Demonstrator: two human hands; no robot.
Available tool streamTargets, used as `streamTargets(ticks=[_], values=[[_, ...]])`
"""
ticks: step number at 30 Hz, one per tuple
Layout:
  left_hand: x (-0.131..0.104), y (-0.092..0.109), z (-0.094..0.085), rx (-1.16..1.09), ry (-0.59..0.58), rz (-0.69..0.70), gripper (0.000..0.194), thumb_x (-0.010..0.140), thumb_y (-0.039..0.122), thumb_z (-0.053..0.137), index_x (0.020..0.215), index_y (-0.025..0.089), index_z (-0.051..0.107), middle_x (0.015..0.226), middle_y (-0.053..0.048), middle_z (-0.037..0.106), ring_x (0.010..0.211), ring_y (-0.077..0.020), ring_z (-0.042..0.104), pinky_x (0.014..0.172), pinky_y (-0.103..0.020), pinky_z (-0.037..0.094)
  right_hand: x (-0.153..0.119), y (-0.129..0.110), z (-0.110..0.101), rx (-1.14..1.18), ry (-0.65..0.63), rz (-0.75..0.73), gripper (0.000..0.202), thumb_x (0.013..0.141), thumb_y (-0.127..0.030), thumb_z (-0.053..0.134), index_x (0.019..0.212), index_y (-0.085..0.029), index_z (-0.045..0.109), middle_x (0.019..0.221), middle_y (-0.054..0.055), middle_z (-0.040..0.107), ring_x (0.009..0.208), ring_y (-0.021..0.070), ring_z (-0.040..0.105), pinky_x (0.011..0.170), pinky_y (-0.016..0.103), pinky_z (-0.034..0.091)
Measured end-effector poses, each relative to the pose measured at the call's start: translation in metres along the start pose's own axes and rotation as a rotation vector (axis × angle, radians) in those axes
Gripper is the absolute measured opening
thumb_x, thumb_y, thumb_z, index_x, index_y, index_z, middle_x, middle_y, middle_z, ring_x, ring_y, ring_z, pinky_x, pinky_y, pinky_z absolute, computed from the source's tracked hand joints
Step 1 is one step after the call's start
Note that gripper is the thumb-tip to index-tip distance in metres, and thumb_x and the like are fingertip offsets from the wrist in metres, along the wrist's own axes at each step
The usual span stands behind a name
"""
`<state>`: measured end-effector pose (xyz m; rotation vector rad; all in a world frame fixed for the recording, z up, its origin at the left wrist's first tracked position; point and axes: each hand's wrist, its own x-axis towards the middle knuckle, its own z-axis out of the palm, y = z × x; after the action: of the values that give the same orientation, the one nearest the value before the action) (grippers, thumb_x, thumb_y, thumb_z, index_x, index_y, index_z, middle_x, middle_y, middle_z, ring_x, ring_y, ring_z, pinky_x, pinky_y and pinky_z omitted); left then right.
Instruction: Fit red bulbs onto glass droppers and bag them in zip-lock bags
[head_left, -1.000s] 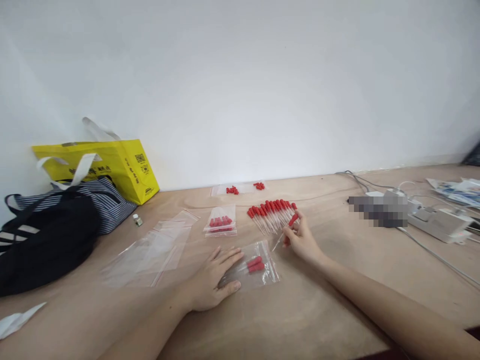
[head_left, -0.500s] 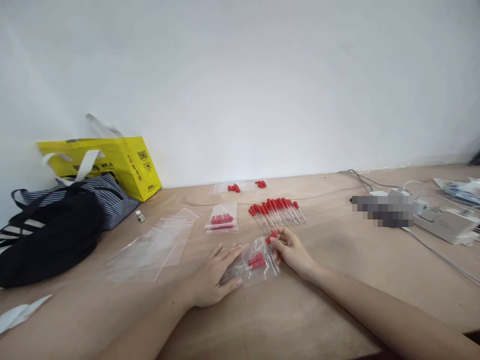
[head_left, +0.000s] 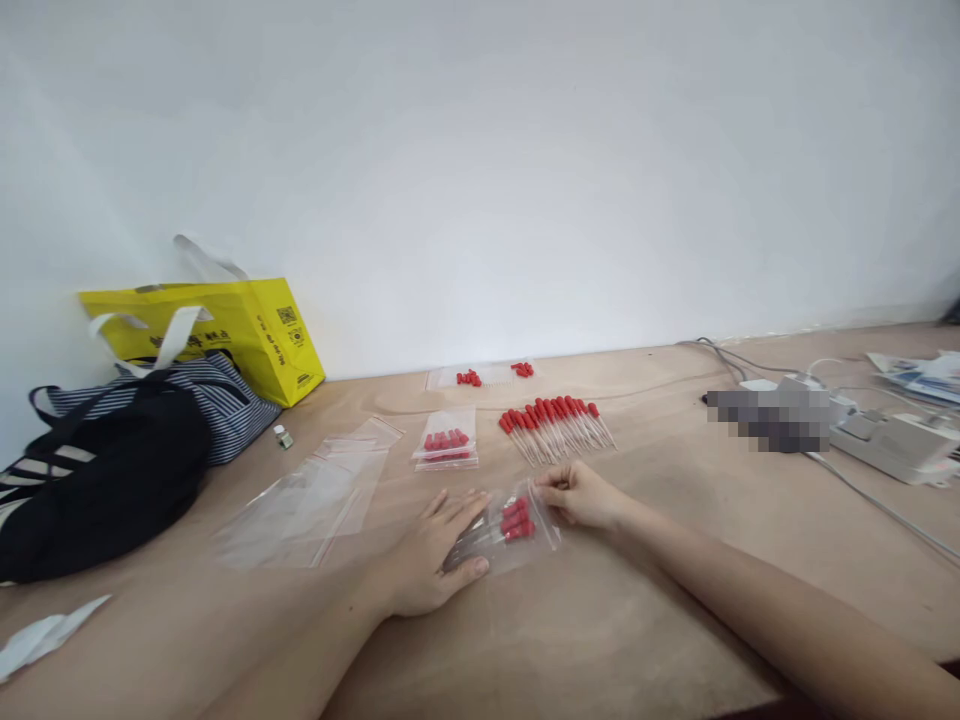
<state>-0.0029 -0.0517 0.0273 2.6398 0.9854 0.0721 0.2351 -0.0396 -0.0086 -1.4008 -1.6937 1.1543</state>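
Note:
A clear zip bag point(head_left: 491, 545) lies in front of me with several red-topped droppers point(head_left: 517, 520) inside. My left hand point(head_left: 442, 555) rests flat on the bag's left part, fingers spread. At the bag's right edge, the fingers of my right hand point(head_left: 576, 495) are pinched together; whatever is between them is too small to make out. Just beyond is a fanned row of red-topped droppers point(head_left: 553, 410) with pale stems. A filled bag of red-topped pieces point(head_left: 446, 445) sits left of that row.
Flat clear bags point(head_left: 319, 500) lie at the left, near a small bottle point(head_left: 282, 436). Behind are a yellow bag point(head_left: 281, 340) and a black bag point(head_left: 112, 490). More red pieces point(head_left: 469, 378) lie by the wall. Power strips and cables point(head_left: 892, 440) are at the right.
The red dropper top that was in my right hand at the bag's opening is now inside with the others. My right hand's fingers have drawn together at the bag's edge. My left hand stays spread.

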Motion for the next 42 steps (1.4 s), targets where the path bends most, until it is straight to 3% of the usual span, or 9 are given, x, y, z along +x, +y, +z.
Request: streamTargets(ticks=[3, 6, 10, 19, 24, 27, 30, 33, 42], values=[[-0.001, 0.002, -0.002, 0.001, 0.001, -0.008, 0.059, 0.083, 0.042, 0.040, 0.134, 0.018, 0.022, 0.138, -0.008, 0.028, 0.127, -0.0277, 0.022, 0.104, -0.049, 0.014, 0.016, -0.008, -0.016, -0.373, 0.290, -0.020, 0.016, 0.073, -0.025, 0.051, 0.071, -0.015, 0.062, 0.068, 0.001, 0.064, 0.059, 0.0101, 0.056, 0.055, 0.019, 0.041], [-0.001, 0.002, -0.002, -0.013, 0.020, -0.002, 0.058, 0.083, 0.042, 0.042, 0.133, 0.019, 0.024, 0.138, -0.007, 0.030, 0.126, -0.0280, 0.022, 0.104, -0.049, 0.015, 0.038, -0.019, -0.022, -0.540, 0.431, 0.029, 0.014, 0.071, -0.026, 0.052, 0.073, -0.017, 0.063, 0.081, 0.004, 0.065, 0.076, 0.0159, 0.058, 0.066, 0.024, 0.042], [0.000, 0.000, -0.001, -0.031, 0.014, 0.008, 0.058, 0.082, 0.041, 0.043, 0.133, 0.020, 0.023, 0.138, -0.006, 0.029, 0.127, -0.0275, 0.022, 0.104, -0.050, 0.015, 0.066, -0.030, -0.014, -0.629, 0.496, 0.152, 0.021, 0.069, -0.033, 0.054, 0.074, -0.014, 0.063, 0.085, 0.013, 0.064, 0.083, 0.0245, 0.059, 0.069, 0.032, 0.042], [0.000, 0.002, -0.004, -0.006, -0.026, 0.000, 0.059, 0.082, 0.041, 0.041, 0.133, 0.016, 0.023, 0.138, -0.009, 0.029, 0.127, -0.0279, 0.021, 0.103, -0.051, 0.015, 0.085, -0.031, -0.006, -0.627, 0.514, 0.222, 0.018, 0.069, -0.026, 0.052, 0.076, -0.013, 0.062, 0.085, 0.015, 0.064, 0.080, 0.0257, 0.060, 0.065, 0.032, 0.043], [0.000, 0.002, -0.003, -0.023, -0.023, -0.004, 0.059, 0.082, 0.039, 0.042, 0.133, 0.015, 0.023, 0.138, -0.009, 0.028, 0.127, -0.0265, 0.020, 0.104, -0.050, 0.013, 0.067, -0.031, -0.020, -0.528, 0.493, 0.063, 0.017, 0.076, -0.025, 0.046, 0.072, -0.014, 0.058, 0.078, 0.008, 0.063, 0.076, 0.0169, 0.060, 0.067, 0.025, 0.043], [0.000, 0.001, -0.002, -0.033, -0.009, 0.009, 0.058, 0.082, 0.039, 0.042, 0.133, 0.017, 0.024, 0.138, -0.008, 0.028, 0.127, -0.0255, 0.021, 0.104, -0.049, 0.013, 0.041, -0.021, -0.029, -0.386, 0.479, -0.054, 0.022, 0.078, -0.026, 0.043, 0.095, -0.014, 0.051, 0.075, 0.003, 0.060, 0.066, 0.0123, 0.058, 0.062, 0.022, 0.044], [0.000, 0.001, -0.002, -0.018, -0.007, -0.001, 0.058, 0.083, 0.040, 0.042, 0.133, 0.017, 0.024, 0.138, -0.008, 0.029, 0.127, -0.0265, 0.021, 0.104, -0.049, 0.014, 0.012, -0.006, -0.030, 0.052, 0.410, -0.208, 0.062, 0.076, -0.025, 0.047, 0.128, -0.016, 0.016, 0.059, -0.007, 0.050, 0.047, 0.0111, 0.053, 0.048, 0.024, 0.044], [0.000, 0.001, -0.002, 0.002, -0.008, -0.018, 0.058, 0.083, 0.042, 0.041, 0.133, 0.018, 0.023, 0.138, -0.008, 0.028, 0.127, -0.0264, 0.021, 0.104, -0.048, 0.015, -0.012, 0.006, -0.020, 0.287, 0.358, -0.202, 0.080, 0.073, -0.028, 0.053, 0.131, -0.021, -0.003, 0.057, -0.009, 0.048, 0.043, 0.0107, 0.051, 0.043, 0.023, 0.043], [0.000, 0.000, 0.002, -0.013, 0.031, -0.016, 0.058, 0.083, 0.045, 0.039, 0.133, 0.022, 0.023, 0.139, -0.006, 0.028, 0.127, -0.0268, 0.020, 0.103, -0.049, 0.015, -0.036, 0.009, 0.011, 0.640, 0.313, -0.062, 0.056, 0.065, -0.053, 0.058, 0.103, -0.021, 0.032, 0.067, -0.003, 0.055, 0.056, 0.0112, 0.057, 0.057, 0.028, 0.049]])
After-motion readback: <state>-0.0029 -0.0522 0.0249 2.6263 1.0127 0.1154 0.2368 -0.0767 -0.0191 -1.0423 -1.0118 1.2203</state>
